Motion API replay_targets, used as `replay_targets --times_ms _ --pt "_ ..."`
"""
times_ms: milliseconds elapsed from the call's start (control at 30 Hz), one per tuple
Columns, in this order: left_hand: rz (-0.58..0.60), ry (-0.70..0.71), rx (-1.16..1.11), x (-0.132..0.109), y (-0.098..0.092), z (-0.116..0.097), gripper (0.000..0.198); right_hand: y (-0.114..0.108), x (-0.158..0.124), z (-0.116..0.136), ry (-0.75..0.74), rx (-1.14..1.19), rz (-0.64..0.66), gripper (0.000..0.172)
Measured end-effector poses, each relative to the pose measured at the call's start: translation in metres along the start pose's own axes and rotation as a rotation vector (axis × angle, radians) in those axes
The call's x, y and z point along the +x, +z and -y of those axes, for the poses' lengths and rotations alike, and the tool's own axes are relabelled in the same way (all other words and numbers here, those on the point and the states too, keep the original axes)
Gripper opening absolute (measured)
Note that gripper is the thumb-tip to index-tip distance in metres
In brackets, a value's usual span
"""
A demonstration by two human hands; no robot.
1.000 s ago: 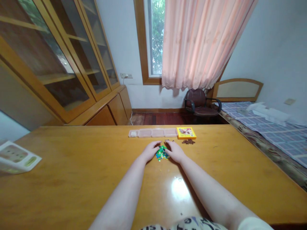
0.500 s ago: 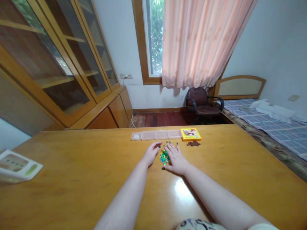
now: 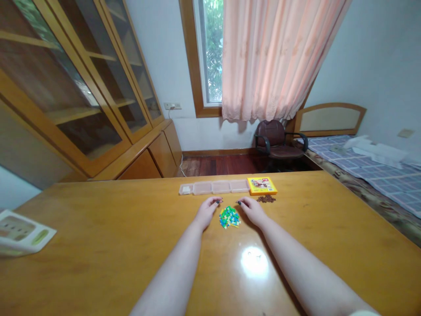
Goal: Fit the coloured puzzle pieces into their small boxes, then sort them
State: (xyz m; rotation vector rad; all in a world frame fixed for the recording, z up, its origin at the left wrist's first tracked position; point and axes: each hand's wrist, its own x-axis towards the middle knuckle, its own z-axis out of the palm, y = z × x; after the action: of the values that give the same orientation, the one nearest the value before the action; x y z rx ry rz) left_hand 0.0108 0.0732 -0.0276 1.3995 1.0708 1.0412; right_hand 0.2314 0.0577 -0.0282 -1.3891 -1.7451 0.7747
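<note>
A small pile of green, blue, yellow and white plastic pieces (image 3: 229, 217) lies on the wooden table between my hands. My left hand (image 3: 207, 212) rests at the pile's left edge, thumb and fingertips brought together. To the right of the pile, my right hand (image 3: 254, 211) is closed in a pinch. Whatever is in either set of fingertips, if anything, is too small to make out. Just beyond my right hand sits a heap of small brown pieces (image 3: 266, 199).
Clear plastic trays (image 3: 221, 187) stand in a row behind the hands, touching or close to a yellow box (image 3: 262, 186). At the far left is a white plastic holder (image 3: 24, 232). A chair (image 3: 279, 139) and a bed (image 3: 365, 164) are past the table (image 3: 108, 245).
My right hand has lifted off the pile and moved right, its spread fingers now pinched. More of the colored pieces show. My left hand stays nearly in place.
</note>
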Motion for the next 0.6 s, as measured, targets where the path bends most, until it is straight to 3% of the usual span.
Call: replay_targets --times_ms 67,167,267,367,600 --pt "0.005 0.007 0.016 0.003 0.000 0.002 0.028 -0.004 0.004 -0.001 0.100 0.120 0.105 0.022" --pt "0.030 0.007 0.072 0.006 -0.001 0.005 0.030 -0.004 0.005 0.000 0.180 0.175 0.095 0.031" --pt "0.019 0.015 0.139 0.003 -0.002 0.004 0.029 -0.001 0.002 0.004 0.037 -0.013 0.090 0.031" --pt "0.032 0.089 0.249 0.000 -0.001 0.001 0.025 -0.001 0.000 0.011 -0.102 -0.213 0.175 0.034" --pt "0.064 0.194 0.639 0.001 0.008 -0.006 0.026 -0.004 0.005 0.026 -0.162 -0.361 0.305 0.038"
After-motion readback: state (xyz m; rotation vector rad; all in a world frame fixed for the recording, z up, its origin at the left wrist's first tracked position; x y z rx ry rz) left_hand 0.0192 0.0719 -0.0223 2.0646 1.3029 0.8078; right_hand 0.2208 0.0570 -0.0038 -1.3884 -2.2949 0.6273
